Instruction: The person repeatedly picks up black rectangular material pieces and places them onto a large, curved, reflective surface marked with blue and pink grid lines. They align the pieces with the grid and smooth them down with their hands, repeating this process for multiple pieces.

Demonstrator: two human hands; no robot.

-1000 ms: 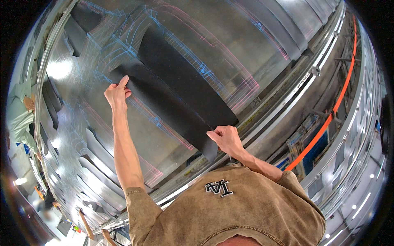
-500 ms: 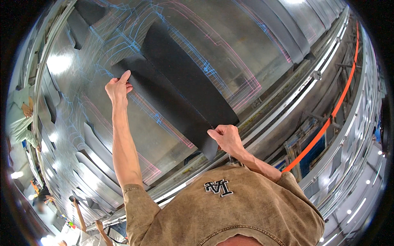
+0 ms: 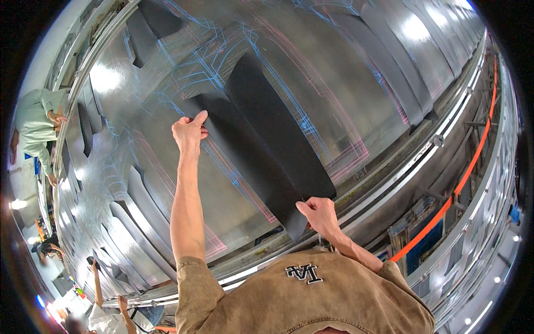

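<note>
A large black fabric piece lies on the grey metal table, with a lengthwise line down its middle. Whether that line is a fold or a seam between two layers I cannot tell. My left hand pinches the far left corner between thumb and fingers, lifting that edge slightly. At the near end, my right hand is closed in a pinch on the fabric's edge, beside the middle line. A pointed corner of the fabric hangs toward me between my hands.
Blue and pink pattern lines cover the table. Dark cut pieces lie to the left, with grey ones at right. A metal rail runs along the near edge, beside an orange strip. Another person stands at the far edge.
My view has shifted, so the table, fabric and both hands sit lower and further right in it. Both hands keep the same grip on the fabric.
</note>
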